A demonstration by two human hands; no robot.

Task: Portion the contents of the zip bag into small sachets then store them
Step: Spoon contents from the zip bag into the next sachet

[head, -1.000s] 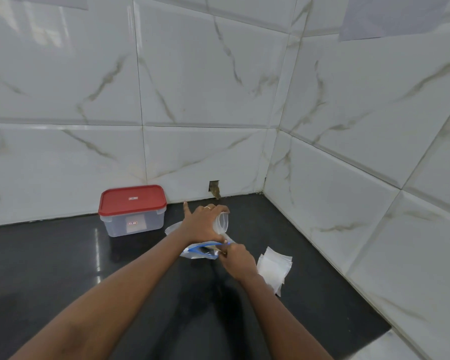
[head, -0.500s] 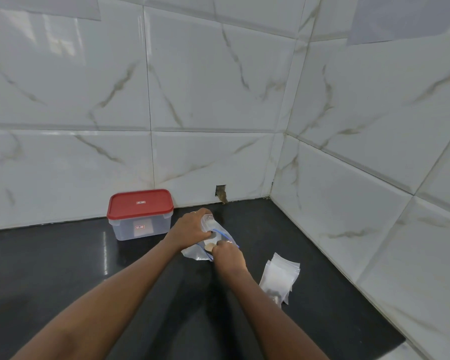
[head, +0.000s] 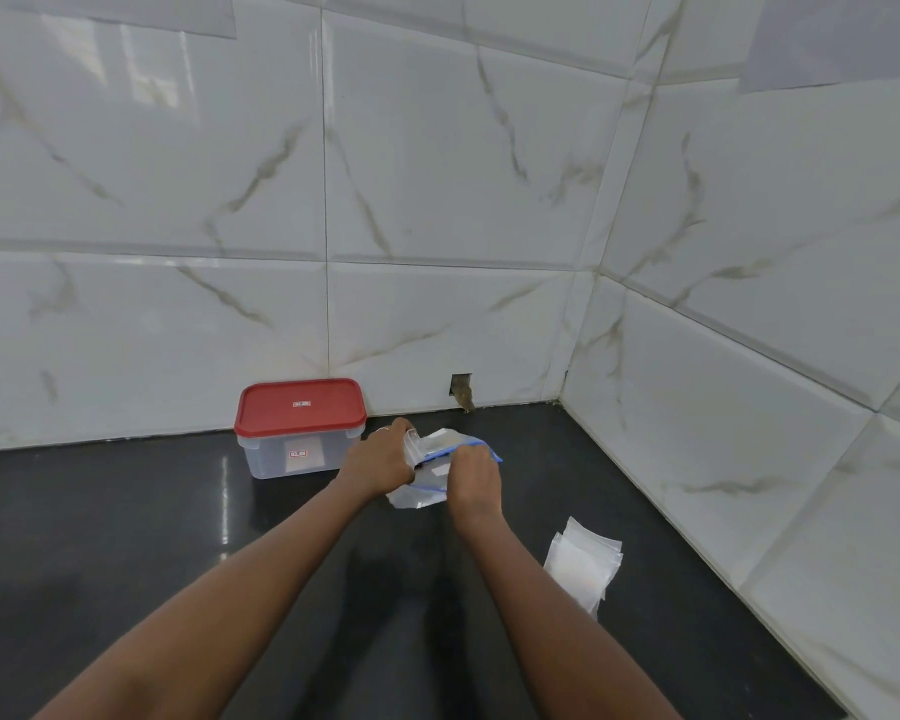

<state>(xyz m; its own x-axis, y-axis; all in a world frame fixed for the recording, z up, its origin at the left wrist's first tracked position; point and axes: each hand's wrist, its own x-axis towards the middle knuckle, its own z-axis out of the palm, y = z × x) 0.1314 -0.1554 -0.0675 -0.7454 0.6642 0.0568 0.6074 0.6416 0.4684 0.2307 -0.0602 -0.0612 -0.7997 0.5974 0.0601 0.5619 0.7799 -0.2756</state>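
One red-lidded clear plastic container (head: pixel 299 429) stands on the one black worktop (head: pixel 126 537). One blue-edged zip bag (head: pixel 440 467) is there, and one stack of small clear sachets (head: pixel 583 563), their number too close-packed to count. Two bare hands show.

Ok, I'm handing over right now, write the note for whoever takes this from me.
Left hand: closed on a small clear cup at the mouth of the zip bag.
Right hand: pinching the bag's blue zip edge, holding it open.
Sachets: stacked on the counter to the right; whether any are filled, I cannot tell.
Red-lidded container: lid on, by the back wall.
Left: scoop, fill the sachets, store them.
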